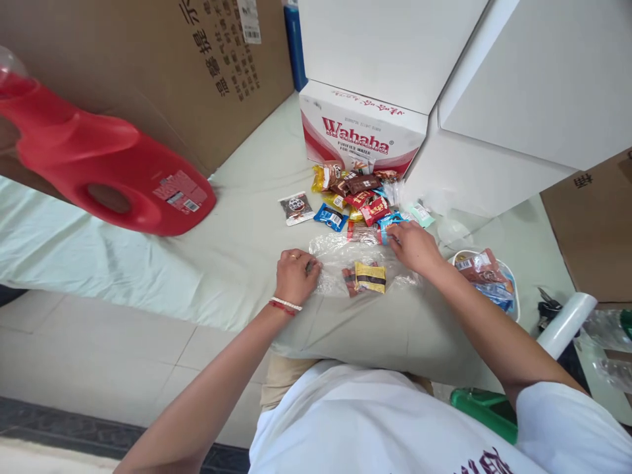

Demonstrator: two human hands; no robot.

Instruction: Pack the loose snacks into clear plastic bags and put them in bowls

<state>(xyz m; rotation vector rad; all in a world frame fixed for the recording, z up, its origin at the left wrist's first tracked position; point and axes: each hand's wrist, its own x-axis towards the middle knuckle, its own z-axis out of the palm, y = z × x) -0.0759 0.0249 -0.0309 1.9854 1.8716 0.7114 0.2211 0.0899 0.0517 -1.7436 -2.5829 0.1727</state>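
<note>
A clear plastic bag point(326, 246) lies flat on the cloth-covered table, with a yellow packet point(370, 278) and a reddish-brown packet point(349, 282) inside or under its film; I cannot tell which. My left hand point(295, 275) is closed at the bag's left edge, fingers curled on the film. At the front right of a heap of wrapped snacks point(363, 197), my right hand point(415, 246) has its fingers closed at a blue snack packet point(390, 224). Beside that lies a striped packet point(364, 232). A dark-and-white packet point(296, 208) sits left of the heap.
A Wahaha carton point(363, 128) stands behind the heap, near white boxes point(508, 164). To the right is a white basket point(516, 299) with packets. A large red jug point(123, 171) and a brown carton point(237, 118) occupy the left. Keys point(548, 303) lie at far right.
</note>
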